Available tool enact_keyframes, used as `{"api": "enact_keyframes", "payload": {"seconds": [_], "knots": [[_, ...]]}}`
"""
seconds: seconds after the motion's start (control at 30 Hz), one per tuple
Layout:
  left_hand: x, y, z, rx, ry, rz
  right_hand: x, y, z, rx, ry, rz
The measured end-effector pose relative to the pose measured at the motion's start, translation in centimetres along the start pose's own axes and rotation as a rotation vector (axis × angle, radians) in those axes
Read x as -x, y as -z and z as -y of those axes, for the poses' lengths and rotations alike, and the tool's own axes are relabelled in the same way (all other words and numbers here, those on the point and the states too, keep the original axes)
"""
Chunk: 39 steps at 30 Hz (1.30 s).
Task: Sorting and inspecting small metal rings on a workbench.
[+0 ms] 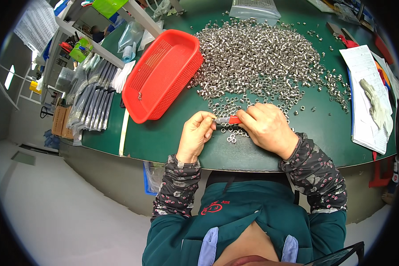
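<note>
My right hand (267,127) grips a small tool with a red handle (233,120) and a metal tip pointing left. My left hand (197,133) pinches something tiny at that tip, most likely one of the small metal rings; it is too small to make out. Both hands rest near the front edge of a green table (173,137). A few loose metal rings (231,135) lie just under the hands. A large heap of the same silver rings (257,60) spreads across the table beyond my hands.
A red plastic basket (162,75) lies to the left of the heap. Grey bags (93,104) line the table's left edge. A stack of papers (369,95) with a glove on it sits at the right. A clear plastic bag (255,9) lies behind the heap.
</note>
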<state>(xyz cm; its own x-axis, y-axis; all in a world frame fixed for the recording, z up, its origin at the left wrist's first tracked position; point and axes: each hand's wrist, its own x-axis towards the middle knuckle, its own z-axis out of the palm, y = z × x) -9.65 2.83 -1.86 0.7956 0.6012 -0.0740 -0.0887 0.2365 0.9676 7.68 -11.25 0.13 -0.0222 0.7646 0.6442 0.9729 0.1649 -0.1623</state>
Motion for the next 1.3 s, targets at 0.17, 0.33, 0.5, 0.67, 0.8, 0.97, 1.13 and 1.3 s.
{"api": "enact_keyframes", "payload": {"seconds": [0.17, 0.33, 0.5, 0.67, 0.8, 0.97, 1.13, 1.3], "knots": [[0.11, -0.01, 0.0, -0.013, -0.005, -0.004, 0.0, 0.05, 0.04, -0.007, 0.001, -0.004], [-0.05, 0.21, 0.31, -0.023, -0.01, 0.007, 0.02, 0.02, 0.08, -0.013, 0.0, -0.004], [0.03, 0.33, 0.35, -0.044, -0.003, 0.026, -0.01, 0.18, 0.2, -0.016, 0.002, -0.002], [-0.02, 0.31, 0.33, -0.052, -0.01, 0.042, 0.02, 0.13, 0.17, -0.021, 0.004, 0.011], [-0.06, 0.24, 0.28, -0.02, 0.002, 0.052, -0.04, 0.27, 0.19, -0.025, 0.007, 0.014], [-0.09, 0.37, 0.23, -0.033, 0.009, 0.068, -0.08, 0.3, 0.18, -0.015, 0.017, 0.015], [-0.14, -0.03, -0.15, -0.045, 0.044, 0.031, -0.06, 0.22, 0.19, 0.003, 0.028, 0.0], [-0.1, -0.27, -0.32, 0.013, 0.08, 0.01, 0.0, 0.29, 0.2, -0.026, 0.011, 0.018]]}}
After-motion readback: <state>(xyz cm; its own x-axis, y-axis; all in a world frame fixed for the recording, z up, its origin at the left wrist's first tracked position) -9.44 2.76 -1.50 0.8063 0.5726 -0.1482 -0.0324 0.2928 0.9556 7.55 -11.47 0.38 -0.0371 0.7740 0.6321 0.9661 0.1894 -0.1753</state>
